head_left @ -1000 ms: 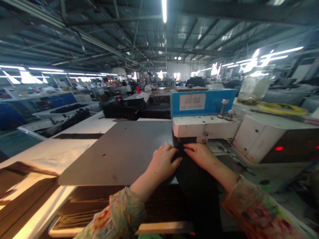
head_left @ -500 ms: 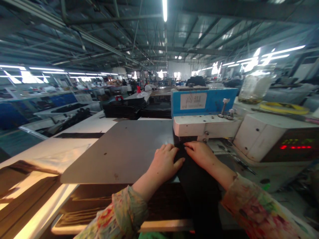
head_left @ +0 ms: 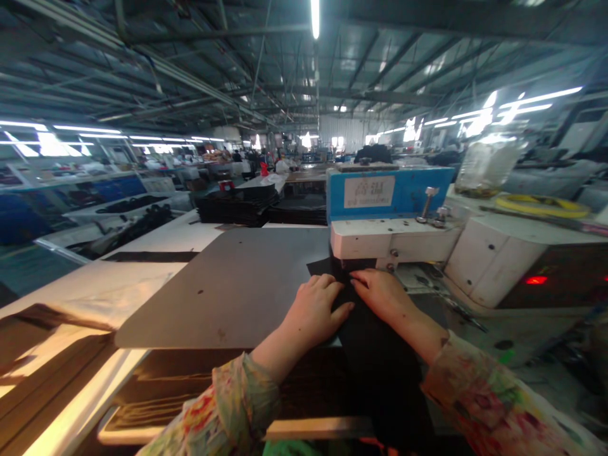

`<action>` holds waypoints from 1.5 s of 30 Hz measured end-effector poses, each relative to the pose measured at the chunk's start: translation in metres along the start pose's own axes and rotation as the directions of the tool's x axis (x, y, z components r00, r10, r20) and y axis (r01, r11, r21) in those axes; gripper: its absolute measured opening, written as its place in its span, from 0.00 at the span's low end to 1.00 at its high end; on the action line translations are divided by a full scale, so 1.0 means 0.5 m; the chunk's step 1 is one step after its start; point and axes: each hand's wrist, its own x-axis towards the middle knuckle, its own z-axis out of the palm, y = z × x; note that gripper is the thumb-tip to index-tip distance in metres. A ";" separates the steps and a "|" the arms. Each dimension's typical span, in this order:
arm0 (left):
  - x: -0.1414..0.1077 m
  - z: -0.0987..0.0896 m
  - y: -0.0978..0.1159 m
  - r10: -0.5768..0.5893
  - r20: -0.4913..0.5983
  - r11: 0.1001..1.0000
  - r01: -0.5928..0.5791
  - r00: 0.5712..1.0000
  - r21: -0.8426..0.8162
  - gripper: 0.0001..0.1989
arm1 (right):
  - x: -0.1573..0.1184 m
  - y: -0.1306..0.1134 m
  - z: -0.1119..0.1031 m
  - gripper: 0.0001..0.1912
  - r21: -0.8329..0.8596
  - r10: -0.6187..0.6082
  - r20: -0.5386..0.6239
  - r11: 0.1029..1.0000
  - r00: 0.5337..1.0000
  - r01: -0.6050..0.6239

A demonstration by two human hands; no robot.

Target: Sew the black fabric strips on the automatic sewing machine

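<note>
A long strip of black material (head_left: 375, 342), fabric or something like it, runs from below my lap up under the head of a white and blue machine (head_left: 361, 237). My left hand (head_left: 316, 307) grips its left edge, with bent fingers on top and the thumb lying along it. On the other side, my right hand (head_left: 382, 294) pinches the material close to the machine head with its fingertips. A dark corner of the material (head_left: 319, 266) pokes out onto the grey metal plate (head_left: 247, 278), beyond my left fingers. The spot beneath the head is hidden.
Stacks of black pieces (head_left: 237, 206) stand behind the plate. To the right are a control box (head_left: 546, 253) with red lights, a clear jar (head_left: 489, 164) and a yellow ring (head_left: 541, 206). Brown folded pieces (head_left: 156, 405) lie on a shelf below the plate.
A corner of the black material has come out on the left of the machine head. Both hands stay almost in place. The red display reads differently.
</note>
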 end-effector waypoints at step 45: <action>0.003 -0.002 0.000 0.010 0.008 1.000 -0.010 1.000 -0.025 0.16 | -0.005 -0.002 0.002 0.15 -0.087 -0.007 -0.001 0.996 1.000 0.007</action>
